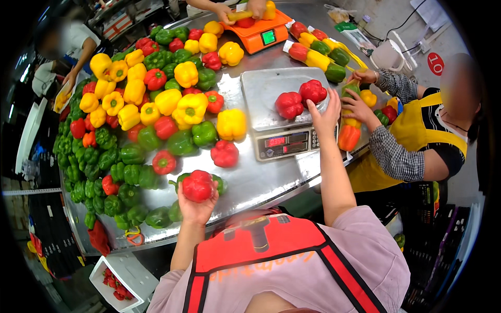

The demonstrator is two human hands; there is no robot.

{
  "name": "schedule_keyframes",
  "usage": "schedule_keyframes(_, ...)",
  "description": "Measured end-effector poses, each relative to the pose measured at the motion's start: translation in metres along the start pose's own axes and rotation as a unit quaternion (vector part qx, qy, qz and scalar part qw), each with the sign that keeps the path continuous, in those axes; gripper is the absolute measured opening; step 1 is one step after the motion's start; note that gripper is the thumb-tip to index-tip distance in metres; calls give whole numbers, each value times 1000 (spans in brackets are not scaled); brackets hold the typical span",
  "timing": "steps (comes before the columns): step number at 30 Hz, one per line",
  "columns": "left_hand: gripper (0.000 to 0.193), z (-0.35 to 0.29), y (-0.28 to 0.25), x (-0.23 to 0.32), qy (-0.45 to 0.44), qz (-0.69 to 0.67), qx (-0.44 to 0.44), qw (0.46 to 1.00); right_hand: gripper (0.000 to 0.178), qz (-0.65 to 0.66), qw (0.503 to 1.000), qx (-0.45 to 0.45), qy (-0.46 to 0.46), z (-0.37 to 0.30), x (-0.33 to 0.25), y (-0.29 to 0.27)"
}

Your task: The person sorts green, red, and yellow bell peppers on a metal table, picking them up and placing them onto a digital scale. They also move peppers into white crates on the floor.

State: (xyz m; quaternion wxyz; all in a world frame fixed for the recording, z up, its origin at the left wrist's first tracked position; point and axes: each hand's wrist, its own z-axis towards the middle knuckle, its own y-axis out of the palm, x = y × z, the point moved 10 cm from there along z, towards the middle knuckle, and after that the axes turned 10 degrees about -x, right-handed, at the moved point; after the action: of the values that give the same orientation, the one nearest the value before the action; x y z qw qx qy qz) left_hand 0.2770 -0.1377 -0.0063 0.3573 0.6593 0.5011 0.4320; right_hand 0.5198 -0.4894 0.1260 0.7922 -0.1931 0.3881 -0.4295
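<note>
A red bell pepper (pixel 198 185) rests in my left hand (pixel 194 209), held up over the table's near edge, its fingers curled around the underside. My right hand (pixel 326 116) reaches over the right side of a silver weighing scale (pixel 261 86). Its thumb and fingers are spread apart at the edge of a red bell pepper (pixel 313 92); whether they touch it is hard to tell. Beside that one, a second red bell pepper (pixel 289 106) sits on the scale's plate. The scale's red display is lit.
Yellow, red and green bell peppers (pixel 134 91) heap the metal table's (pixel 235 188) left side. An orange scale (pixel 266 32) stands at the back, another person's hands above it. At right, a person in a yellow apron (pixel 399 136) handles packed peppers (pixel 348 136). A white box (pixel 128 276) stands lower left.
</note>
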Motion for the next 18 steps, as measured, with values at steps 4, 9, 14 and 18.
schedule_keyframes(4,67,2,6,-13,-26,-1,-8,1000,64,259,954,-105,111,19,76,36)
schedule_keyframes(9,69,-4,3,-13,-15,-10,-10,1000,54,611,758,115,197,18,61,-50)
schedule_keyframes(14,69,-2,2,-15,-21,-11,-17,1000,57,625,762,137,96,4,32,-122)
schedule_keyframes(18,69,-2,5,-16,-24,-22,0,999,62,616,777,96,88,-20,16,-118)
